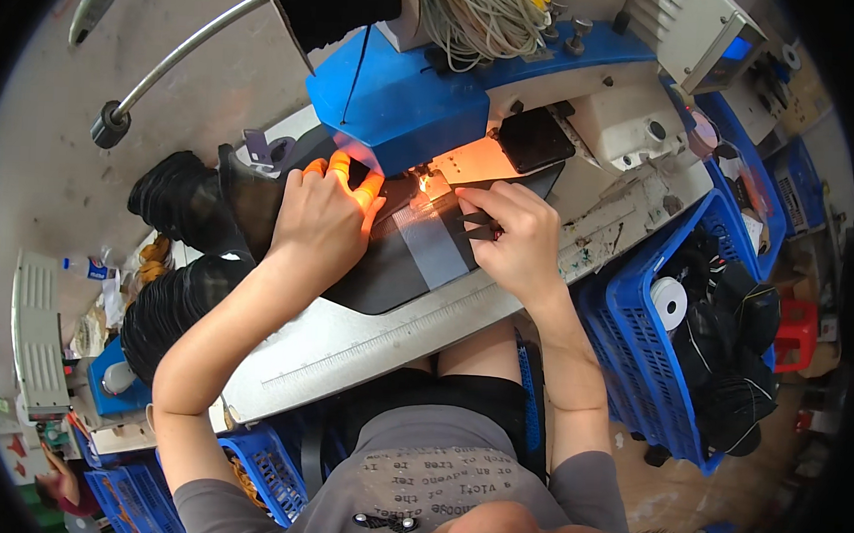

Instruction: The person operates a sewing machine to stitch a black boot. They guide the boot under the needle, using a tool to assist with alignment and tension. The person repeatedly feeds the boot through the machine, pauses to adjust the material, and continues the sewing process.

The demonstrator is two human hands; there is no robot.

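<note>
A black flat panel (pixel 379 279) with a grey mesh-like strip (pixel 431 243) across it lies on the sewing machine's bed, under the blue machine head (pixel 396 108). My left hand (pixel 324 214) rests on the panel's left part, fingers stretched toward the lit needle area (pixel 431 184) and lit orange. At the strip's right side, my right hand (pixel 519 237) is closed round a small dark two-pronged tool (pixel 481 228), perhaps thread snips. Its forefinger and thumb reach close to the needle. The machine head partly covers the panel's far edge.
A metal ruler-marked table edge (pixel 347 344) runs in front of me. Black stacked pieces (pixel 177 198) stand at left. On the right, a blue crate (pixel 633 342) holds black pieces and a white reel (pixel 668 303). A bent lamp arm (pixel 189 51) hangs upper left. Another person (pixel 65 484) is at lower left.
</note>
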